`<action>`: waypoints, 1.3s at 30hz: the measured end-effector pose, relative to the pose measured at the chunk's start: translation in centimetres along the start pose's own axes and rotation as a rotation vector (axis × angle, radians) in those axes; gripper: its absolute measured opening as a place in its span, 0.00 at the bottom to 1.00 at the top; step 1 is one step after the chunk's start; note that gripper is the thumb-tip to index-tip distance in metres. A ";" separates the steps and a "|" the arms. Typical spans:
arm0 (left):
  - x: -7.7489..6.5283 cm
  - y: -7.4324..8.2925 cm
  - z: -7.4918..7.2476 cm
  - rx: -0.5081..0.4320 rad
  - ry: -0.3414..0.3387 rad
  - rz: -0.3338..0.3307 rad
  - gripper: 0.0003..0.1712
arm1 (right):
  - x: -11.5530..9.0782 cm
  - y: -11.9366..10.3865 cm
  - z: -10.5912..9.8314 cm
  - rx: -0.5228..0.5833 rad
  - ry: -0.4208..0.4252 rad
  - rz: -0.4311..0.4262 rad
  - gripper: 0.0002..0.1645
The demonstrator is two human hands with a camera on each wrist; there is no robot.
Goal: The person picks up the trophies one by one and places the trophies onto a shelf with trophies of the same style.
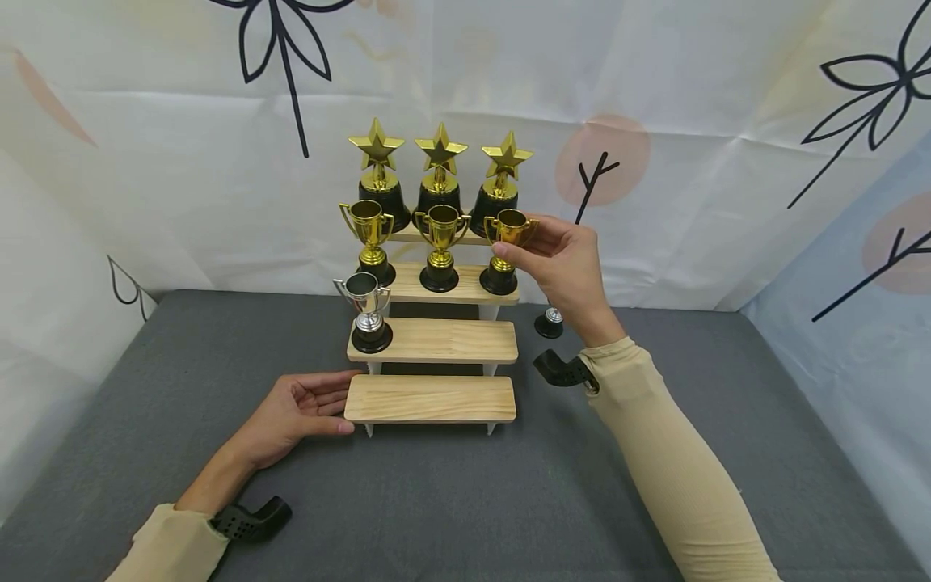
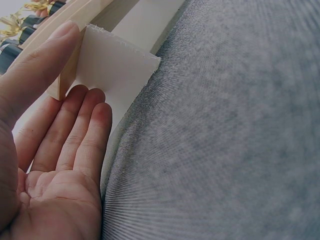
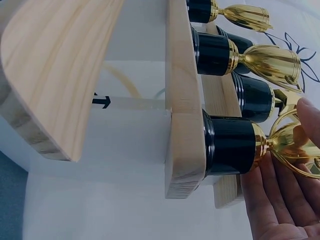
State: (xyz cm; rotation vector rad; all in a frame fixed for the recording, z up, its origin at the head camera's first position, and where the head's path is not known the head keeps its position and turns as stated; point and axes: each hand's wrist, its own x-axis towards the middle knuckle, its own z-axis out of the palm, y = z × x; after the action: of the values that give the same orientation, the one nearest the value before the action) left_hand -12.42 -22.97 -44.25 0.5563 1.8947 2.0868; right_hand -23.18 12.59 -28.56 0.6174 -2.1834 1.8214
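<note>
My right hand (image 1: pixel 563 263) pinches a gold cup trophy (image 1: pixel 502 263) between thumb and fingers. Its black base stands at the right end of a wooden shelf, second from the top of a stepped display stand (image 1: pixel 436 398). Two more gold cup trophies (image 1: pixel 441 242) share that shelf. On the shelf below, a silver cup trophy (image 1: pixel 369 311) stands at the left end. My left hand (image 1: pixel 298 416) rests against the left end of the lowest shelf, fingers straight along the white side support (image 2: pixel 112 67) and thumb by the board's edge.
Three gold star trophies (image 1: pixel 440 174) line the top shelf. A second silver trophy (image 1: pixel 550 322), partly hidden behind my right hand, is on the grey tablecloth (image 1: pixel 436 501) right of the stand. A patterned white cloth (image 1: pixel 698 73) hangs close behind.
</note>
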 end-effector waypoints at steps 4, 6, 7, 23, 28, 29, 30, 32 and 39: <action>0.0 0.0 0.0 -0.003 -0.001 -0.001 0.43 | 0.0 0.0 0.0 0.027 0.000 0.005 0.23; 0.0 0.0 0.0 -0.005 0.000 -0.003 0.44 | -0.1 0.0 -0.1 0.039 0.000 0.008 0.23; 0.0 0.0 0.0 -0.006 0.001 -0.003 0.44 | -0.1 0.0 -0.1 0.045 0.001 0.008 0.23; 0.0 0.0 0.1 0.016 0.010 -0.010 0.43 | -0.9 0.2 -1.1 0.102 0.013 0.005 0.23; 0.0 0.0 0.1 0.022 0.015 -0.009 0.43 | -1.2 0.3 -1.5 0.157 0.023 0.009 0.24; 0.0 0.0 0.1 0.021 0.014 -0.009 0.43 | -1.3 0.4 -1.5 0.167 0.025 0.012 0.25; 0.0 0.0 0.1 0.020 0.014 -0.008 0.43 | -1.4 0.4 -1.6 0.175 0.027 0.015 0.25; 0.0 0.0 0.1 0.019 0.013 -0.008 0.43 | -1.6 0.5 -1.8 0.190 0.034 0.025 0.26; 0.0 0.0 0.0 0.019 0.012 -0.006 0.44 | -2.4 0.7 -2.4 0.184 0.059 0.043 0.26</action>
State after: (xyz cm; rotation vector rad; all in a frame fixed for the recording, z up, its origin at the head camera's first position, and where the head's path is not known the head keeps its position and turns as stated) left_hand -12.38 -22.94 -44.27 0.5428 1.9230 2.0751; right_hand -21.59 15.46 -29.71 0.5484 -2.0224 2.0519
